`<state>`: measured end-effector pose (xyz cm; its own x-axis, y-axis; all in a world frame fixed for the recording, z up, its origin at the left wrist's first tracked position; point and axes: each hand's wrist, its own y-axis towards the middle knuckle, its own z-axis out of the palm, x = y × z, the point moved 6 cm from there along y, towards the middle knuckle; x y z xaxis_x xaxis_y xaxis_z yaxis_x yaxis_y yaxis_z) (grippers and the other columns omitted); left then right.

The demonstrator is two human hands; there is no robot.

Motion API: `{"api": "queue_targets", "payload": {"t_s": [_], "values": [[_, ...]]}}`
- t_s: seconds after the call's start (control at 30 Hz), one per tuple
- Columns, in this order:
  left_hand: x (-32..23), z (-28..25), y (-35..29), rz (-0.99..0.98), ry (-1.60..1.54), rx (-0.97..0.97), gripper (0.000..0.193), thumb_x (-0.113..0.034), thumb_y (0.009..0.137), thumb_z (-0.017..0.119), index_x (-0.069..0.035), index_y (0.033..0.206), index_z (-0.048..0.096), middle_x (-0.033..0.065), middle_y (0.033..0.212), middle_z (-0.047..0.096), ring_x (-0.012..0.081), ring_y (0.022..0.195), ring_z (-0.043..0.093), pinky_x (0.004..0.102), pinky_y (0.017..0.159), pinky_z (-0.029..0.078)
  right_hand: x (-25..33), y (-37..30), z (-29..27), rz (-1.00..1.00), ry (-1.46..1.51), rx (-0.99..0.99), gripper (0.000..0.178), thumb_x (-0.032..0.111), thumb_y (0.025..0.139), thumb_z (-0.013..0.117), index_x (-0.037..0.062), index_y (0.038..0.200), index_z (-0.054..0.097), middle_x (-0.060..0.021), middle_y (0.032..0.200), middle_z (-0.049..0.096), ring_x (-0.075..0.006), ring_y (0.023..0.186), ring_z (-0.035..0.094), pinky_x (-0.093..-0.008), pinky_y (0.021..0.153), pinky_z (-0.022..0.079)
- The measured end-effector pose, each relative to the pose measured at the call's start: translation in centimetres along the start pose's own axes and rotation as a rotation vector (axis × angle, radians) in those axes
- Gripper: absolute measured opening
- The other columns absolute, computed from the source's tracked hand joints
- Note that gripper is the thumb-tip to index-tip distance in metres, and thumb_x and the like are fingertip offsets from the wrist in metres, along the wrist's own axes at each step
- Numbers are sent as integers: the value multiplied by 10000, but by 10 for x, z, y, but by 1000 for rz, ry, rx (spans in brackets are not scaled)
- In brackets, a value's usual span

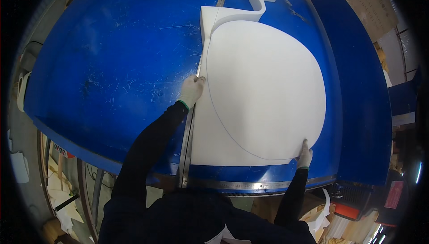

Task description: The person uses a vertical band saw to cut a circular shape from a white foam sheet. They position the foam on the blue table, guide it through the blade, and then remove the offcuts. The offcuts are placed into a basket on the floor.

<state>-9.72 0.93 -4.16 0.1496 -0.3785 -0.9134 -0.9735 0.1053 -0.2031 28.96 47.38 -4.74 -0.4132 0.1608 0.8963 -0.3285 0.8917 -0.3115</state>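
Observation:
A large white foam sheet (263,87) lies on a blue table. Its right side is cut in a round curve, while a thin drawn line bends down its left side and along the bottom. My left hand (191,90), in a pale glove with a green cuff, is closed on the sheet's straight left edge, beside a metal strip (188,141). At the lower right corner my right hand (304,157), also gloved, grips the edge with its thumb on top; its other fingers are mostly hidden. A curved foam offcut (232,15) sits against the sheet's far end.
The scratched blue table (111,61) spreads wide to the left. A metal ruler strip (250,186) runs along its near edge. On the right stands a raised blue panel (364,96). Foam scraps (319,219) lie below the table at the lower right.

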Motion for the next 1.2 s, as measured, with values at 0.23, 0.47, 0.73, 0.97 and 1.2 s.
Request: {"api": "queue_targets", "payload": {"t_s": [0.23, 0.47, 0.73, 0.97, 1.2], "values": [[2, 1, 10, -12, -16, -6, 386, -342, 949, 609, 37, 912, 672, 218, 834, 698, 359, 804, 670, 442, 747, 502, 2, -12, 5, 3, -2, -10, 674, 535, 918, 717, -33, 1209, 497, -170, 1157, 627, -277, 1024, 668, -448, 757, 594], [9, 4, 24, 22, 3, -49, 371, -326, 952, 610, 40, 908, 657, 246, 866, 690, 402, 827, 663, 462, 752, 498, 1, -15, 9, 10, 12, 3, 684, 529, 921, 714, -36, 1235, 491, -194, 1212, 615, -302, 1060, 665, -468, 774, 596], [4, 1, 33, 6, 1, -48, 344, -305, 952, 619, 30, 876, 640, 241, 858, 686, 385, 817, 663, 456, 745, 500, 4, -25, 16, 29, 8, -13, 680, 508, 925, 720, -41, 1245, 478, -203, 1232, 609, -311, 1074, 667, -483, 782, 606], [0, 1, 42, 19, -14, -57, 342, -298, 948, 622, 29, 848, 624, 240, 823, 678, 376, 772, 654, 456, 735, 497, -1, -21, 18, 3, 18, -3, 668, 509, 926, 719, -33, 1235, 481, -202, 1195, 622, -295, 1025, 687, -468, 770, 620], [-3, -2, 52, 33, 24, -69, 347, -315, 943, 641, 19, 854, 611, 200, 796, 668, 324, 758, 658, 433, 721, 502, 6, -24, 26, 5, 29, -8, 679, 516, 926, 714, -33, 1252, 480, -189, 1193, 627, -290, 1019, 687, -459, 753, 616]]}}
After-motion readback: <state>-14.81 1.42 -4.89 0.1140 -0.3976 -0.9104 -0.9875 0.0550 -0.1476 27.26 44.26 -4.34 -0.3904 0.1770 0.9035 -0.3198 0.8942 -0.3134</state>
